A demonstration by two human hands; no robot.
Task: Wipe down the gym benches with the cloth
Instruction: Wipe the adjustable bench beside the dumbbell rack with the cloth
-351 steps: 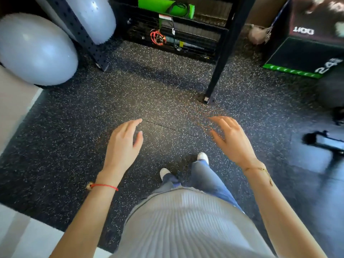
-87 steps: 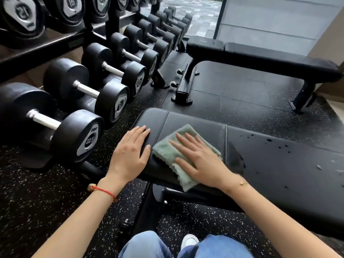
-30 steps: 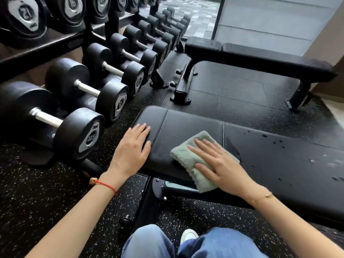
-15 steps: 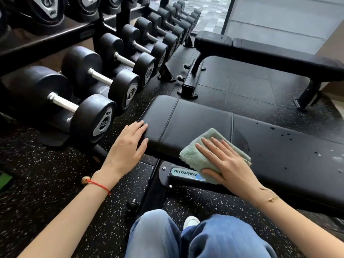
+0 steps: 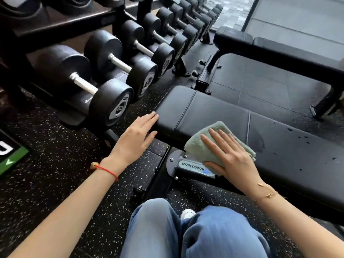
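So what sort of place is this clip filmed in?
Most likely a gym's free-weights area: a rack of black dumbbells, two padded benches, and speckled rubber flooring.

The near bench (image 5: 214,116) runs off right; cloth (image 5: 197,146) partly hides its label.

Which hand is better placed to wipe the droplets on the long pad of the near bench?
The right hand. It already presses the cloth flat beside the droplets; the left hand rests at the bench end without the cloth.
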